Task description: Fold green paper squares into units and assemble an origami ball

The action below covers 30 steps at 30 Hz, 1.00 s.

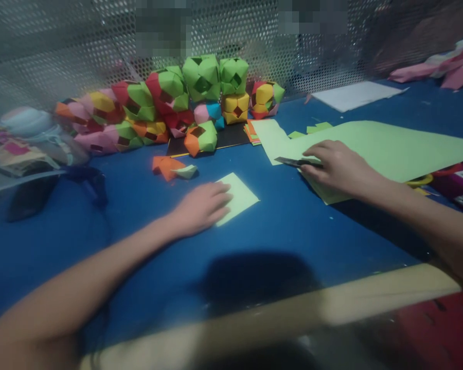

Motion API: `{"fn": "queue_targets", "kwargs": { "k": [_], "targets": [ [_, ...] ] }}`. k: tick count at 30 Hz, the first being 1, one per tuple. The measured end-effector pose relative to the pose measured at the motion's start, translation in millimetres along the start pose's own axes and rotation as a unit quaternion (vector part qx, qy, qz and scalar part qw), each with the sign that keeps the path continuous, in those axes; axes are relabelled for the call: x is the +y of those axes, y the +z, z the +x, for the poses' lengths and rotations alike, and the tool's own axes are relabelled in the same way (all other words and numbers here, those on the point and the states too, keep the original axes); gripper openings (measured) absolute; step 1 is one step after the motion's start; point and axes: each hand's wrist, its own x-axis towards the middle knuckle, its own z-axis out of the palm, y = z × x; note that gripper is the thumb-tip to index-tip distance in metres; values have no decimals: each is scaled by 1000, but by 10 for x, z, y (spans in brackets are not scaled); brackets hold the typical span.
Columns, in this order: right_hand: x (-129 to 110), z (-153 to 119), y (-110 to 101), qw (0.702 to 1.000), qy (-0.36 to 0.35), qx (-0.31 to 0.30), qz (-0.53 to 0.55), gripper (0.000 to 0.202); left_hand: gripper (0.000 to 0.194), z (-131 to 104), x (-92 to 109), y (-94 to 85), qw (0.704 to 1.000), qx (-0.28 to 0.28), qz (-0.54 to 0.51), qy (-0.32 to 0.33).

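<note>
My left hand (202,208) lies palm down with its fingertips on a small pale green paper square (241,198), which rests flat on the blue table (158,277). Held in my right hand (334,167) is a dark, thin bladed tool, perhaps scissors or a cutter (289,162), its tip pointing left. This hand is over a large light green sheet (386,146) with a cut-out notch at its left end. An orange and pale green folded piece (170,168) sits beyond my left hand.
Folded paper balls (201,77) in several colours are stacked along a perforated metal screen (304,56). A white sheet (358,96) lies at the back right. Dark glasses or a cable (88,182) and a light blue object (31,123) are at left; a purple item (461,187) at right.
</note>
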Motion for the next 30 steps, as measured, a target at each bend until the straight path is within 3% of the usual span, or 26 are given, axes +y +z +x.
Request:
{"fn": "queue_targets", "kwargs": {
  "k": [2,3,5,7,8,10,17,19,23,25,30],
  "targets": [
    [-205,-9,-28,986,32,9,165,23,40,7,10,-13,1000,-6,1,-4],
    [-323,-11,-43,961,74,-27,265,21,40,11,16,-20,1000,-8,1,-7],
    [-554,-3,-59,867,171,-106,456,14,40,15,25,-32,1000,-12,4,-12],
    [-741,20,-55,770,233,-139,578,7,40,14,28,-37,1000,-14,5,-15],
    [-813,36,-48,736,256,-148,610,5,40,12,27,-36,1000,-14,5,-15],
    [-916,72,-31,698,280,-158,640,5,39,3,20,-28,1000,-11,4,-12],
    [-1099,134,33,681,275,-173,656,10,41,-6,-10,10,1000,-5,13,-1],
    [-1121,145,40,702,266,-174,638,9,41,-2,-8,14,1000,-4,15,-1],
    [-1107,209,11,778,234,-154,563,6,40,3,8,6,1000,-1,12,-3],
    [-1084,251,-7,784,228,-160,555,7,40,5,15,-5,1000,-3,10,-3],
    [-1063,298,7,766,238,-184,568,11,39,6,18,-19,1000,-3,9,-5]
  ]
}}
